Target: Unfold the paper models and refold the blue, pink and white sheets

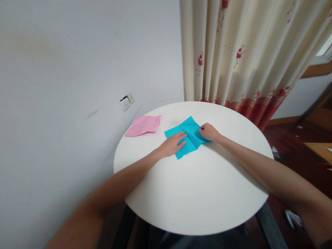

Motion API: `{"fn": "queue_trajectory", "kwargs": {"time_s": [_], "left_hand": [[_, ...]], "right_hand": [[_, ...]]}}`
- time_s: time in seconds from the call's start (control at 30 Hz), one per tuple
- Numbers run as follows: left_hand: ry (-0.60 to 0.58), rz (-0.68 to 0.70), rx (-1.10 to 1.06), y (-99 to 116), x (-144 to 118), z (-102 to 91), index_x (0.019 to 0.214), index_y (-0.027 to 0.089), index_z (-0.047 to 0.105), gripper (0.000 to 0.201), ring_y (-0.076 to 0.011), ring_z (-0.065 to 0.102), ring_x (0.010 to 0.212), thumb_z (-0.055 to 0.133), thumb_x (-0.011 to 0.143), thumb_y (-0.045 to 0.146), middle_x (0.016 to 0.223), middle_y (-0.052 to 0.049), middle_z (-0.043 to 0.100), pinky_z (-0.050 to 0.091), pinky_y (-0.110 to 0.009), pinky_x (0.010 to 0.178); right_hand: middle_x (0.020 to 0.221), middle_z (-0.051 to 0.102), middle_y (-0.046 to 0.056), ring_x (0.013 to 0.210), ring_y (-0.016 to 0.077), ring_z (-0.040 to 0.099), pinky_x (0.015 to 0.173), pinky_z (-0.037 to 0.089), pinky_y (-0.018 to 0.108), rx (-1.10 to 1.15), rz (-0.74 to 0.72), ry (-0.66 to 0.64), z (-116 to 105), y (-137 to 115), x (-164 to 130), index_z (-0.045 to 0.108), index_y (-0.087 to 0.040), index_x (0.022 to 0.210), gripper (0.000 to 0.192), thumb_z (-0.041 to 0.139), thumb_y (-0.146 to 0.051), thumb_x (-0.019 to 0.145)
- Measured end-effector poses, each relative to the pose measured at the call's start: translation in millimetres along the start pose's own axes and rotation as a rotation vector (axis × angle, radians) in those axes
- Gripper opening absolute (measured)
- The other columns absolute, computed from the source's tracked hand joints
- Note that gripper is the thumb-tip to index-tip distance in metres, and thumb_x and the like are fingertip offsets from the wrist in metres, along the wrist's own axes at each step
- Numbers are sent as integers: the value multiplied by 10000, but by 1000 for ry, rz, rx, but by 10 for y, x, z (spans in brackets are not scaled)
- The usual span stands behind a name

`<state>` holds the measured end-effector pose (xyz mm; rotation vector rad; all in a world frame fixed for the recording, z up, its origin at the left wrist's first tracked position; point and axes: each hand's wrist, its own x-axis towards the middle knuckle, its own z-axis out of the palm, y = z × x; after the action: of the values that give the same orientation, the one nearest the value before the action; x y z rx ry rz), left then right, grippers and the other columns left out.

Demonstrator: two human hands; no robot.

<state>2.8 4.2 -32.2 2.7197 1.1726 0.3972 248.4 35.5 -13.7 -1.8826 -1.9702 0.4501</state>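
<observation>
A creased blue sheet of paper (190, 133) lies on the white round table (197, 193). My left hand (172, 144) rests flat on the sheet's left part, fingers stretched out over it. At the sheet's right edge, my right hand (209, 132) has its fingers curled in a pinch on the paper, and that edge is slightly raised. A fold line runs through the middle of the sheet between both hands. To the left, a pink sheet of paper (144, 126) lies near the table's rim, apart from my hands.
A white wall (77, 69) with a socket (125, 103) borders the table's left side. Behind the table hangs a cream curtain (233, 52) with red flowers. On the right is a dark red floor (287, 138) with several blurred items on it.
</observation>
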Motion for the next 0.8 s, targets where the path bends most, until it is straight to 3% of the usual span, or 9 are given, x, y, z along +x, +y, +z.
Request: {"fn": "queue_trajectory", "kwargs": {"time_s": [0.13, 0.23, 0.37, 0.5, 0.63, 0.8], "left_hand": [[-77, 13, 10, 19, 1, -33, 1552, 185, 410, 580, -278, 263, 1535, 327, 1068, 494, 1642, -101, 322, 228, -459, 1261], [-123, 21, 25, 21, 2, -52, 1553, 236, 414, 551, -298, 242, 1541, 310, 1074, 491, 1659, -95, 281, 212, -505, 1255], [-141, 30, 36, 6, 5, -49, 1542, 258, 432, 525, -304, 214, 1548, 323, 1077, 475, 1667, -86, 263, 201, -518, 1253], [-139, 55, 35, -16, 20, -32, 1532, 220, 445, 516, -297, 219, 1547, 341, 1079, 444, 1653, -107, 292, 186, -526, 1256], [-131, 84, 27, -25, 41, -25, 1495, 180, 486, 501, -296, 263, 1533, 375, 1071, 423, 1621, -137, 356, 206, -533, 1252], [-101, 82, 9, -26, 29, -24, 1443, 200, 546, 468, -278, 305, 1518, 396, 1063, 429, 1602, -126, 396, 215, -518, 1255]], "right_hand": [[1037, 734, 179, 919, 301, 697, 720, 494, 337, -149, 45, 9, 5, 9, -33, 717, -140, 1001, 264, 518, -285, 910], [1135, 707, 200, 1018, 341, 676, 806, 527, 402, -197, -5, 62, 31, 11, -96, 647, -126, 1220, 364, 536, -306, 924], [1388, 555, 244, 1263, 396, 520, 959, 503, 485, -237, -206, 270, 101, -24, -160, 418, -89, 1492, 692, 658, -271, 869], [1522, 441, 223, 1428, 367, 351, 1144, 361, 535, -203, -506, 392, 180, -103, -160, 507, -100, 1439, 555, 579, -161, 892], [1520, 487, 185, 1479, 312, 329, 1205, 293, 513, -127, -758, 253, 278, -158, -129, 628, -101, 1322, 434, 471, -113, 917], [1544, 482, 151, 1486, 260, 355, 1217, 299, 460, -67, -747, -17, 371, -99, -55, 554, -100, 1441, 486, 373, -221, 1006]]}}
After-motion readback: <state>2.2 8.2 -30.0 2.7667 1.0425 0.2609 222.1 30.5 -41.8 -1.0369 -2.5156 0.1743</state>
